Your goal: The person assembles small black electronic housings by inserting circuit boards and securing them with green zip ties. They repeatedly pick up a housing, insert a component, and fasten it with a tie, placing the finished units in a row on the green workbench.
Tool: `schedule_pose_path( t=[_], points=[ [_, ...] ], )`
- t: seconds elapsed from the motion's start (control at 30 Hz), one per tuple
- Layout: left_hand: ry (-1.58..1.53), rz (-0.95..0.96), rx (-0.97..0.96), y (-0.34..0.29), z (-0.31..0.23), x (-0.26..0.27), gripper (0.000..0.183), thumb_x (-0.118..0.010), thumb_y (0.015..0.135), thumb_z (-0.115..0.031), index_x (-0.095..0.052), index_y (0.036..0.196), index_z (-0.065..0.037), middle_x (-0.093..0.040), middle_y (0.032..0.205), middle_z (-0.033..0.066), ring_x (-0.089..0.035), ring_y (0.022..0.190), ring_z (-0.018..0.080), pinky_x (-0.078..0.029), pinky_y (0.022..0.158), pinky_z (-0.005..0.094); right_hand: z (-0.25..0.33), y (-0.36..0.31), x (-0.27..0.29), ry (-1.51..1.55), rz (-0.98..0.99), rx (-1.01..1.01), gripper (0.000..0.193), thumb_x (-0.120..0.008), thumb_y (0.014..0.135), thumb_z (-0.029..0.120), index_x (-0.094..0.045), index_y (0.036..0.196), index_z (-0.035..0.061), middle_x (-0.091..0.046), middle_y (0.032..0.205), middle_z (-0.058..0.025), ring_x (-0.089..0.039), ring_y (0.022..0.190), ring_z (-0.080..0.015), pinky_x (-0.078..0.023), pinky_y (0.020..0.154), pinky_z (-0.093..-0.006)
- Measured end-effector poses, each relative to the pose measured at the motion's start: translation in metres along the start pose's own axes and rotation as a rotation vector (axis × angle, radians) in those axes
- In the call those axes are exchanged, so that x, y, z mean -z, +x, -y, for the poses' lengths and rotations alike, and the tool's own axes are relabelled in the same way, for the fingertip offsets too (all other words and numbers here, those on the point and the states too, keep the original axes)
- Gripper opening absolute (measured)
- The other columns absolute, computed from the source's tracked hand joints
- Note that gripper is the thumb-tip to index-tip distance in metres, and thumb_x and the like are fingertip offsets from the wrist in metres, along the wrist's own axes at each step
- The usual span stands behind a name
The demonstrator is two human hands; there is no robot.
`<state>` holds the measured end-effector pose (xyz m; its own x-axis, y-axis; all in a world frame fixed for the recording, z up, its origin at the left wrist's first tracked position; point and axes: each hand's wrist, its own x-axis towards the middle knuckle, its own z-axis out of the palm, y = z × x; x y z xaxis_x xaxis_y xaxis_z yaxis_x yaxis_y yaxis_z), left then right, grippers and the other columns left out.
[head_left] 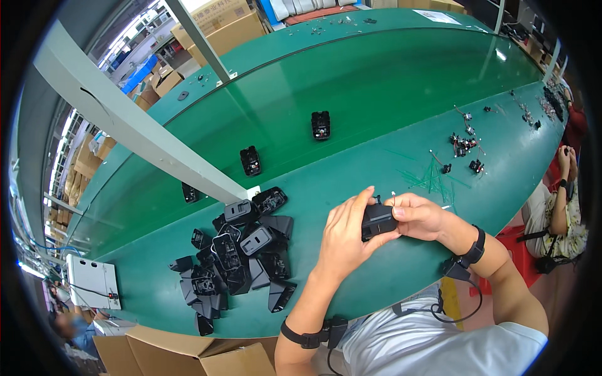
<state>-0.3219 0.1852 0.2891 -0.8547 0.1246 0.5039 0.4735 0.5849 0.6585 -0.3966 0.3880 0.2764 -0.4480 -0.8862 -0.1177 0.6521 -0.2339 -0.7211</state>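
Note:
A black plastic housing [378,220] is held up over the near part of the green bench, in front of my body. My left hand [338,241] grips it from the left, thumb along its near side and fingers along its far side. My right hand [421,216] is closed at its right end, the thumb pressed near the edge. By the right fingertips a thin piece with a pale tip [393,194] sticks up; its lower part is hidden. To the left of my left hand lies a heap of black housings [232,254], some showing their hollow insides.
Several black housings [320,125] sit spaced along the green belt [389,81] beyond the bench. Small black wired parts [463,145] and thin green strands [433,178] lie at the right. A pale post [144,119] rises at the left; an open carton [163,351] stands below the near edge.

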Motion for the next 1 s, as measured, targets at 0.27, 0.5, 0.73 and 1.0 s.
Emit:
schedule_pose_path(
  t=[0.27, 0.5, 0.73, 1.0],
  points=[
    [0.061, -0.367, -0.087, 0.014, -0.026, 0.022, 0.055, -0.087, 0.074, -0.023, -0.062, 0.117, -0.001, -0.068, 0.103, 0.0137, -0.066, 0.098, 0.0300, -0.050, 0.092, 0.0423, 0.016, 0.017, -0.014, -0.396, -0.187, 0.245, 0.021, -0.075, 0.091, 0.024, -0.070, 0.096, 0.0043, -0.066, 0.120, -0.0134, -0.065, 0.107, -0.0218, -0.053, 0.092, -0.0326],
    [-0.049, 0.179, -0.588, -0.012, -0.173, 0.067, 0.022, -0.071, 0.068, -0.017, -0.067, 0.087, -0.008, -0.063, 0.092, 0.0112, -0.062, 0.082, 0.0284, -0.047, 0.071, 0.0399, 0.117, 0.100, 0.030, -1.768, -0.329, 0.447, 0.028, -0.083, 0.076, 0.025, -0.071, 0.089, 0.0039, -0.064, 0.124, -0.0213, -0.063, 0.114, -0.0358, -0.051, 0.095, -0.0416],
    [0.053, -0.018, -0.437, -0.056, -0.201, 0.078, 0.042, -0.062, 0.068, -0.025, -0.066, 0.109, -0.018, -0.058, 0.089, 0.0067, -0.050, 0.071, 0.0187, -0.033, 0.056, 0.0283, 0.116, 0.154, 0.115, -2.153, -0.590, 0.540, 0.034, -0.082, 0.074, 0.028, -0.072, 0.095, 0.0039, -0.057, 0.136, -0.0190, -0.065, 0.106, -0.0368, -0.052, 0.096, -0.0422],
    [0.120, -0.059, 0.120, -0.109, -0.152, 0.124, 0.039, -0.075, 0.070, -0.010, -0.070, 0.109, -0.010, -0.064, 0.109, 0.0149, -0.062, 0.096, 0.0329, -0.050, 0.081, 0.0415, 0.119, 0.124, 0.072, -2.026, -0.385, 0.688, 0.031, -0.074, 0.077, 0.018, -0.071, 0.107, 0.0085, -0.063, 0.125, -0.0175, -0.062, 0.112, -0.0355, -0.050, 0.097, -0.0439]
  ],
)
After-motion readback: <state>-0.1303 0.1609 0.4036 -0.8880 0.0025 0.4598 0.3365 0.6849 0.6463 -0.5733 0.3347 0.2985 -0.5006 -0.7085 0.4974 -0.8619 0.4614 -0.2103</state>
